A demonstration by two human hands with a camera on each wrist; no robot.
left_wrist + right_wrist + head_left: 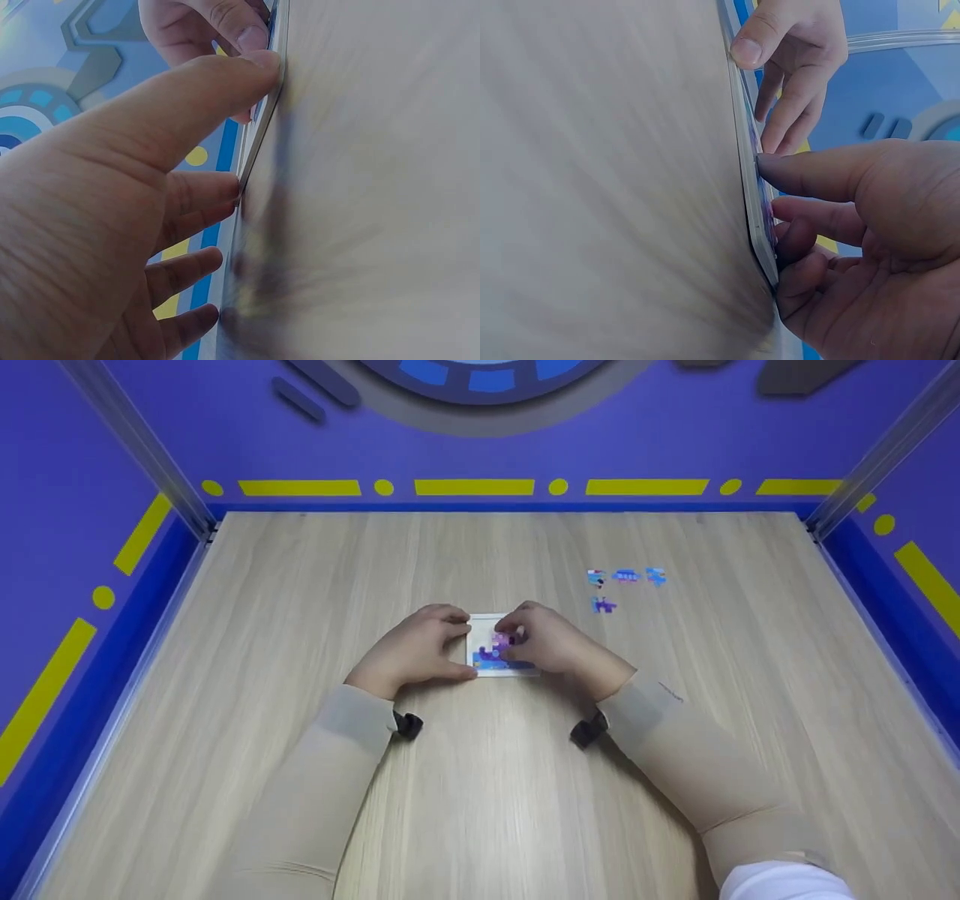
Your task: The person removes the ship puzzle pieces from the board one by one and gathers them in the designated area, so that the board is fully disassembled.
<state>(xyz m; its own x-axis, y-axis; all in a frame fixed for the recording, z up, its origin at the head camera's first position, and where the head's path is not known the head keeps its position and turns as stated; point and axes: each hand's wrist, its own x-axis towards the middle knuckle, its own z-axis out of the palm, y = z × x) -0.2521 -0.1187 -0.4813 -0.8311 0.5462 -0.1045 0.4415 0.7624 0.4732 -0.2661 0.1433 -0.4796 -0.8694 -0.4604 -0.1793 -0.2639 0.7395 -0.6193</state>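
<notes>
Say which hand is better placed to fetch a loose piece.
Probably the right hand: it is nearer the four loose pieces, while the left hand touches the white tray.

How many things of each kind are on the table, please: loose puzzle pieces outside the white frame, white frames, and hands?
Loose puzzle pieces: 4
White frame: 1
Hands, left hand and right hand: 2
Total: 7

Pieces inside the frame are partly covered, so I leave them out.
</notes>
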